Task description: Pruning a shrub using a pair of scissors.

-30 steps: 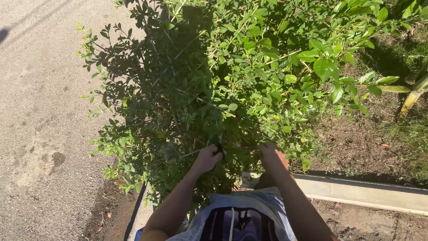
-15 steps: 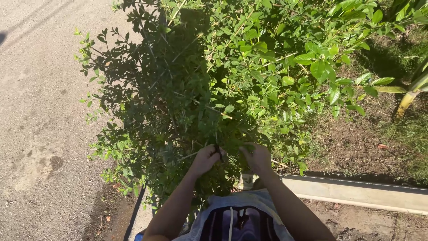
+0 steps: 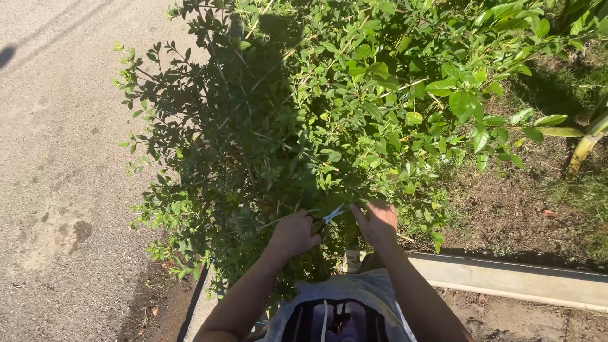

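At the lower middle of the frame, small scissors [image 3: 330,215] are gripped in the left hand [image 3: 295,234], blades parted and aimed into the leafy shrub [image 3: 329,114]. A twig is pinched by the right hand [image 3: 379,223], just right of them. A clean cut is best made with that twig held taut and fingers [image 3: 360,215] kept clear of the blades.

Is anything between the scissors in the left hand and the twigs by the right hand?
Only leaves. The small metal scissors in the left hand point into the leafy green bush beside the right hand.
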